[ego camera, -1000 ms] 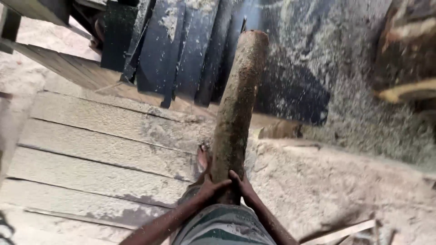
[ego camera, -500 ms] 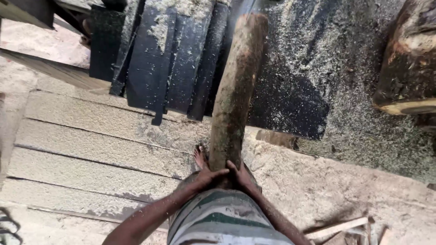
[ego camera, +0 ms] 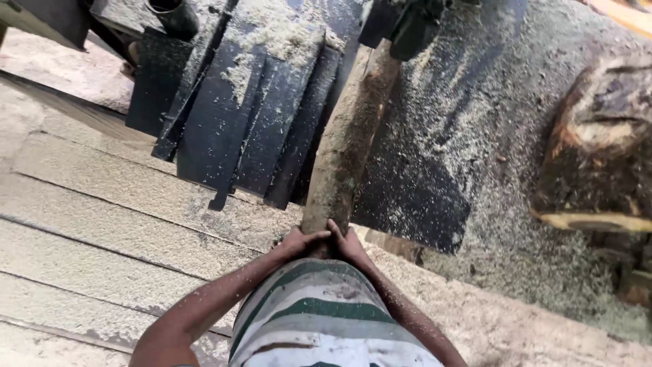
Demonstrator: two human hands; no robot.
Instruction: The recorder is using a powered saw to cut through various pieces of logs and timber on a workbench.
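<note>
A long round log [ego camera: 346, 146], rough and dusted with sawdust, points away from me toward a dark machine part [ego camera: 407, 20] at the top. Both hands are clasped over its near end, just above my striped shirt. My left hand [ego camera: 302, 241] grips the left side of the end. My right hand [ego camera: 348, 243] holds the right side, fingers touching the left hand. The log's far end is partly hidden under the dark machine part.
Dark metal plates [ego camera: 258, 115] covered in sawdust lie left of the log. Wooden planks [ego camera: 102, 224] form the floor at lower left. A thick log section [ego camera: 598, 156] with bark sits at the right on a sawdust heap [ego camera: 516, 258].
The log has moved forward, away from me, toward the dark machine at the top. Both hands followed it and stay clasped on its near end.
</note>
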